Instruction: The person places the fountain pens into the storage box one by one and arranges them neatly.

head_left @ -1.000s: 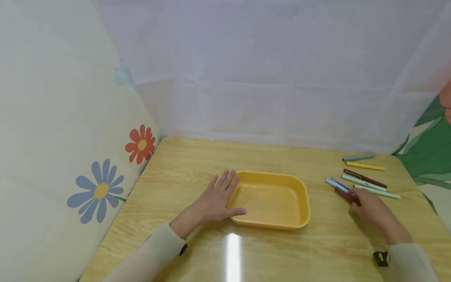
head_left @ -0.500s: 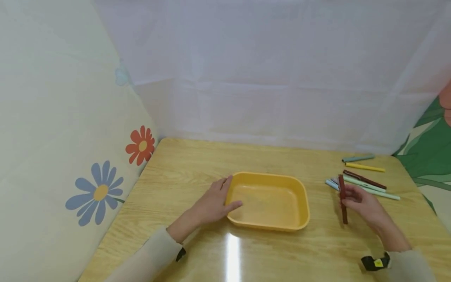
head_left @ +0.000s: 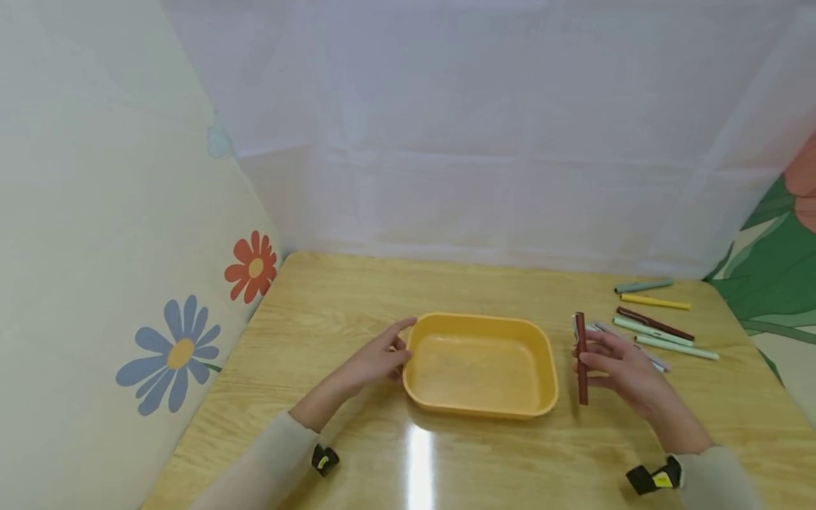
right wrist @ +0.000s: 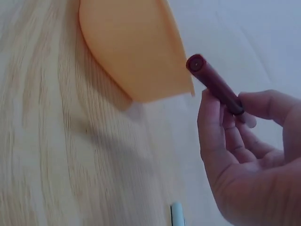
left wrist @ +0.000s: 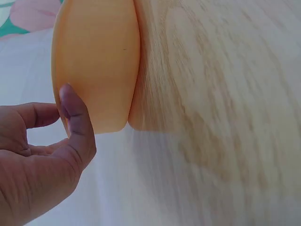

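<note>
A dark red pen (head_left: 581, 358) with a clip stands nearly upright in my right hand (head_left: 621, 375), pinched between thumb and fingers. It is above the table, just right of a yellow plastic tray (head_left: 478, 412). The right wrist view shows the pen (right wrist: 218, 87) end-on, its round tip toward the camera and apart from the tray wall (right wrist: 131, 52). My left hand (head_left: 376, 361) is at the tray's left end. In the left wrist view, that hand (left wrist: 47, 160) grips the tray rim, one digit bent against the outer wall (left wrist: 99, 61).
Several pens lie at the right of the wooden table (head_left: 319, 297): a grey-green pen (head_left: 644, 285), a yellow pen (head_left: 655, 302), another dark red pen (head_left: 655, 323), and pale green pens (head_left: 677, 347). A white cloth (head_left: 414, 198) hangs behind the table.
My right hand has lifted the dark red pen from the group, turned it upright and carried it left toward the tray. My left hand's spread fingers have drawn in to the tray's left rim.
</note>
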The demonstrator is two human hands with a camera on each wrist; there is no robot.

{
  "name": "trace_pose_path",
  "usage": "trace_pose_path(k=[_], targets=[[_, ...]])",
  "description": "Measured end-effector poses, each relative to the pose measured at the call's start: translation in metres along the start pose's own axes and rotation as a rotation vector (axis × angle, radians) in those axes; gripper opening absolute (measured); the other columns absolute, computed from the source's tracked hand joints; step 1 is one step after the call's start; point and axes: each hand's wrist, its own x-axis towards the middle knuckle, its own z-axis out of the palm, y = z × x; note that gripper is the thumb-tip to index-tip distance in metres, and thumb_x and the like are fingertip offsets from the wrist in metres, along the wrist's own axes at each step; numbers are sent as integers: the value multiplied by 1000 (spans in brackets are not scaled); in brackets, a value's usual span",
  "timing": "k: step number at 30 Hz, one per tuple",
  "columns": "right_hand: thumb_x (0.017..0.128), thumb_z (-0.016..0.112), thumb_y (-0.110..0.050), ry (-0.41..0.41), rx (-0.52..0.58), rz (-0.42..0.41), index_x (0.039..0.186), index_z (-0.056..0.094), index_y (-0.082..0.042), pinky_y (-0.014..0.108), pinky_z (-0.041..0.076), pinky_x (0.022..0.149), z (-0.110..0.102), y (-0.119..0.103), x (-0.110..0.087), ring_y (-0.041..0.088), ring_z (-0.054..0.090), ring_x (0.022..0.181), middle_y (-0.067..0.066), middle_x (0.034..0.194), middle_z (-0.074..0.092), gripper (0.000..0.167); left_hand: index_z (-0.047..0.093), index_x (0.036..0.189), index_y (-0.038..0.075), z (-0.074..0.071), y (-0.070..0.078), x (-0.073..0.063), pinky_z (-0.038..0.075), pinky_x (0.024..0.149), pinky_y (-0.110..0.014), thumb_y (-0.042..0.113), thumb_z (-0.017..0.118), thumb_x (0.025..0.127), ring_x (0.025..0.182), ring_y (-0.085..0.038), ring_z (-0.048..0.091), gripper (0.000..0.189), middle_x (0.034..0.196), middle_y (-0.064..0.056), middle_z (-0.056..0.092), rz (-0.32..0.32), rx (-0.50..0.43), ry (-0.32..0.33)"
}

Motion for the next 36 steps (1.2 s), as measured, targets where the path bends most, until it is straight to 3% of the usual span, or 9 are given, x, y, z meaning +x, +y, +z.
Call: trace_pose_path(k=[4, 7, 14, 21, 26, 36], targets=[[104, 56, -11, 34, -17, 44, 150, 33, 9, 34, 62, 81, 14, -5, 3, 14, 69, 98, -4, 108, 68, 56, 28, 157, 5, 0, 0, -1, 57, 62, -27, 4, 53, 99, 72, -19, 61, 64, 100, -13, 49, -46, -103, 4], [104, 56, -13, 43, -16, 69, 153, 25, 12, 34, 62, 82, 26, -9, 5, 11, 68, 97, -6, 106, 68, 62, 29, 155, 3, 0, 2, -3, 57, 61, -26, 4, 55, 97, 71, -18, 59, 63, 101, -12, 50, -78, -138, 16], [103, 58, -14, 56, -15, 96, 153, 29, 9, 36, 63, 79, 52, -18, 12, 17, 70, 95, 2, 108, 68, 62, 34, 152, 4, 0, 2, -1, 57, 62, -26, 3, 55, 98, 76, -19, 58, 58, 101, -12, 51, -120, -186, 30], [101, 60, -13, 73, -46, 119, 154, 34, 4, 35, 63, 76, 74, -20, 23, 16, 68, 92, 11, 115, 64, 61, 37, 149, 4, 2, -2, 3, 57, 63, -27, 4, 54, 99, 79, -18, 58, 53, 101, -11, 51, -119, -226, 9], [101, 61, -11, 91, -74, 135, 152, 37, 4, 34, 63, 75, 88, -21, 30, 15, 67, 88, 10, 112, 61, 59, 38, 149, 5, 5, -4, 6, 57, 63, -27, 5, 54, 99, 79, -19, 57, 53, 101, -11, 51, -138, -252, 10], [99, 61, -6, 51, -61, 140, 147, 43, 7, 35, 64, 73, 119, -17, 49, 15, 66, 86, 10, 106, 60, 53, 37, 150, 6, 8, 1, 8, 56, 62, -27, 3, 52, 99, 80, -20, 56, 53, 101, -11, 50, -152, -275, 22]])
